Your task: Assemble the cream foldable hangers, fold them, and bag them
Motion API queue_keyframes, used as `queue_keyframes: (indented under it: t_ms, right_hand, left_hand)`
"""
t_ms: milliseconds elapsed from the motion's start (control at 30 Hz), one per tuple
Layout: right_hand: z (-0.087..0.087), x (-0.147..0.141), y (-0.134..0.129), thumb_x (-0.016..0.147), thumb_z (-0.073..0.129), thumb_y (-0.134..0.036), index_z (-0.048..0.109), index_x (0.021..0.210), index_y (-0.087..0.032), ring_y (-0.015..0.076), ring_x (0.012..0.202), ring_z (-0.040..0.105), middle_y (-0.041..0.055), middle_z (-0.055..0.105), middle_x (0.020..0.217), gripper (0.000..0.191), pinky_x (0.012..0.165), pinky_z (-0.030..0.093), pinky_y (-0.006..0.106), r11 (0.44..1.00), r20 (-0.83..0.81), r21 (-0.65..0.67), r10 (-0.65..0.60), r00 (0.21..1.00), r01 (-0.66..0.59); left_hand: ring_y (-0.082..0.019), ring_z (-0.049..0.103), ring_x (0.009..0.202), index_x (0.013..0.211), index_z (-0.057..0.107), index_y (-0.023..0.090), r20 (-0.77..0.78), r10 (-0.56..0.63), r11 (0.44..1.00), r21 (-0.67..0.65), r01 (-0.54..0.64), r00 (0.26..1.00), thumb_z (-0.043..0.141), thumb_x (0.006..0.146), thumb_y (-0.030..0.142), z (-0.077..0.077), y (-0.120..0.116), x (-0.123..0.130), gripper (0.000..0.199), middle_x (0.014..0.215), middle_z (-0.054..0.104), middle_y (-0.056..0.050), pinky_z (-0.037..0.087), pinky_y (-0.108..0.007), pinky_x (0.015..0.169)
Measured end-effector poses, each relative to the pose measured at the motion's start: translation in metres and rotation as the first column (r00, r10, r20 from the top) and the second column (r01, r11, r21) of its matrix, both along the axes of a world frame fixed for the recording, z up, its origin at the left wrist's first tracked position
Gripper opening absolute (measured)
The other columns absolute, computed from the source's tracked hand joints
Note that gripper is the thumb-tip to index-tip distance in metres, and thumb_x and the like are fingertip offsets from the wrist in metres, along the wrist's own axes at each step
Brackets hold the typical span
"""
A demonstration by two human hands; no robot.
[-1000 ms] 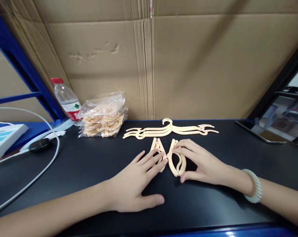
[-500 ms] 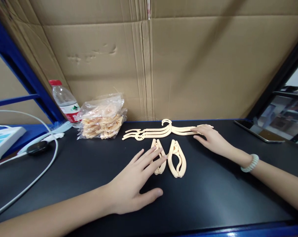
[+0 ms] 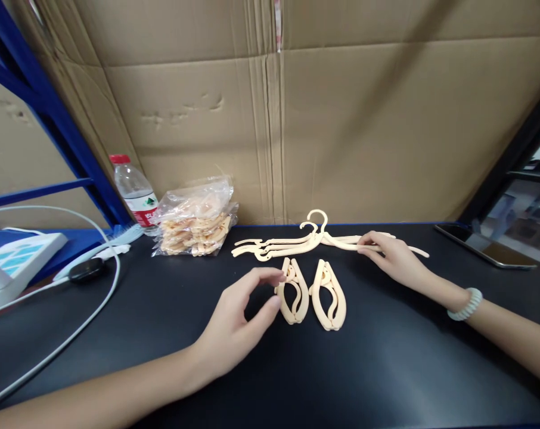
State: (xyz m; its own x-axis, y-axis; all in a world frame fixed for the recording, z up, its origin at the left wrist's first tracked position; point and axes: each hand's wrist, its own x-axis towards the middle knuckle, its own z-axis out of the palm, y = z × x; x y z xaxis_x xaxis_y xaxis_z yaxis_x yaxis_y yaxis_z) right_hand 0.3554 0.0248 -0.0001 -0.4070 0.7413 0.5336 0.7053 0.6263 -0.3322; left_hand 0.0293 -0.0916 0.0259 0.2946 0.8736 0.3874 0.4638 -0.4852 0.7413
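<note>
At the back of the table, cream clothes hangers (image 3: 292,242) lie unfolded in an overlapping stack, one with its hook raised above the others. My right hand (image 3: 393,260) pinches the right arm of the front hanger between thumb and fingers, tilting it slightly. Two folded hangers lie side by side nearer me: the left folded hanger (image 3: 303,298) and the right folded hanger (image 3: 340,298). Beside the left one, my left hand (image 3: 238,313) is curled, thumb and fingers apart with nothing between them. Whether its fingertips touch that hanger I cannot tell.
Bagged folded hangers (image 3: 194,220) sit at the back left, with a red-capped bottle (image 3: 138,193) behind. A white cable (image 3: 113,280) loops over the table's left side. A phone-like flat device (image 3: 480,245) lies at the right. Cardboard (image 3: 363,131) walls the back.
My left hand has drawn back off the left folded hanger, its fingers curling. My right hand has taken hold of the front hanger, whose hook and right arm now stand apart from the stack.
</note>
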Motion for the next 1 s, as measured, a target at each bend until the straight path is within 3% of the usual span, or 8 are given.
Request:
queue_keyframes:
  t_ms: [133, 300, 467, 567, 667, 833, 933, 1000]
  right_hand:
    - [0.006, -0.002, -0.009, 0.094, 0.051, -0.038, 0.055, 0.089, -0.022, 0.0192, 0.069, 0.062, 0.0022, 0.066, 0.080, 0.017, 0.063, 0.044, 0.030, 0.997, -0.099, 0.036, -0.071, 0.993, 0.075]
    - [0.011, -0.005, -0.019, 0.092, 0.054, -0.037, 0.057, 0.090, -0.022, 0.0177, 0.066, 0.062, 0.0011, 0.066, 0.080, 0.015, 0.058, 0.044, 0.027, 0.979, -0.217, 0.120, -0.134, 0.967, 0.162]
    - [0.010, -0.012, -0.025, 0.093, 0.055, -0.032, 0.057, 0.094, -0.023, 0.0194, 0.073, 0.066, 0.0021, 0.068, 0.085, 0.010, 0.064, 0.048, 0.029, 0.970, -0.169, 0.219, -0.071, 0.983, 0.108]
    - [0.008, -0.017, -0.029, 0.094, 0.054, -0.030, 0.057, 0.096, -0.022, 0.0198, 0.076, 0.066, 0.0036, 0.068, 0.087, 0.009, 0.068, 0.050, 0.030, 0.957, -0.102, 0.289, 0.022, 0.995, 0.008]
    - [0.007, -0.022, -0.034, 0.095, 0.053, -0.026, 0.057, 0.097, -0.021, 0.0188, 0.076, 0.065, 0.0039, 0.067, 0.087, 0.006, 0.068, 0.051, 0.030, 0.942, -0.049, 0.329, 0.079, 0.996, -0.059]
    - [0.011, -0.026, -0.036, 0.095, 0.049, -0.014, 0.056, 0.112, -0.020, 0.0203, 0.089, 0.062, 0.0067, 0.066, 0.099, 0.019, 0.079, 0.050, 0.033, 0.886, 0.072, 0.439, 0.127, 0.989, -0.146]
    - [0.016, -0.022, -0.034, 0.094, 0.051, -0.013, 0.059, 0.106, -0.017, 0.0221, 0.089, 0.059, 0.0084, 0.065, 0.095, 0.015, 0.080, 0.048, 0.036, 0.863, 0.103, 0.495, 0.063, 0.993, -0.106]
    - [0.019, -0.019, -0.034, 0.093, 0.054, -0.016, 0.062, 0.097, -0.016, 0.0236, 0.088, 0.057, 0.0111, 0.064, 0.096, 0.009, 0.078, 0.047, 0.037, 0.830, 0.139, 0.556, -0.035, 0.990, -0.049]
  left_hand:
    - [-0.021, 0.063, 0.094, 0.105, 0.055, 0.016, 0.292, 0.153, 0.965, -0.250, -0.080, 0.944, 0.058, 0.085, 0.032, -0.003, 0.011, -0.002, 0.026, 0.104, 0.065, -0.009, 0.050, -0.035, 0.086]
    - [-0.019, 0.064, 0.083, 0.102, 0.054, 0.013, 0.382, 0.238, 0.901, -0.431, -0.055, 0.893, 0.062, 0.082, 0.033, -0.005, 0.018, -0.004, 0.029, 0.104, 0.066, -0.011, 0.051, -0.032, 0.075]
    - [-0.019, 0.066, 0.089, 0.125, 0.040, 0.020, 0.505, 0.255, 0.926, -0.373, -0.059, 0.825, 0.065, 0.081, 0.035, -0.001, 0.017, -0.002, 0.053, 0.128, 0.054, -0.011, 0.053, -0.035, 0.082]
    - [-0.017, 0.066, 0.084, 0.133, 0.035, 0.023, 0.482, 0.209, 0.939, -0.343, -0.036, 0.851, 0.067, 0.080, 0.035, -0.001, 0.017, -0.004, 0.062, 0.128, 0.054, -0.010, 0.053, -0.034, 0.078]
    - [-0.016, 0.064, 0.086, 0.136, 0.033, 0.023, 0.412, 0.156, 0.945, -0.327, -0.014, 0.898, 0.070, 0.077, 0.031, -0.004, 0.017, -0.005, 0.070, 0.120, 0.057, -0.008, 0.052, -0.031, 0.078]
    - [-0.017, 0.062, 0.085, 0.139, 0.039, 0.018, 0.349, 0.069, 0.958, -0.284, 0.035, 0.935, 0.063, 0.083, 0.034, -0.007, 0.017, -0.007, 0.062, 0.084, 0.065, -0.001, 0.047, -0.026, 0.073]
    - [-0.015, 0.058, 0.077, 0.142, 0.038, 0.017, 0.307, 0.074, 0.962, -0.273, 0.013, 0.949, 0.059, 0.086, 0.034, -0.005, 0.019, -0.009, 0.063, 0.080, 0.066, -0.002, 0.044, -0.025, 0.067]
    - [-0.013, 0.052, 0.069, 0.137, 0.047, 0.016, 0.255, 0.101, 0.964, -0.263, -0.031, 0.962, 0.057, 0.087, 0.036, -0.004, 0.020, -0.010, 0.055, 0.082, 0.067, -0.003, 0.042, -0.026, 0.065]
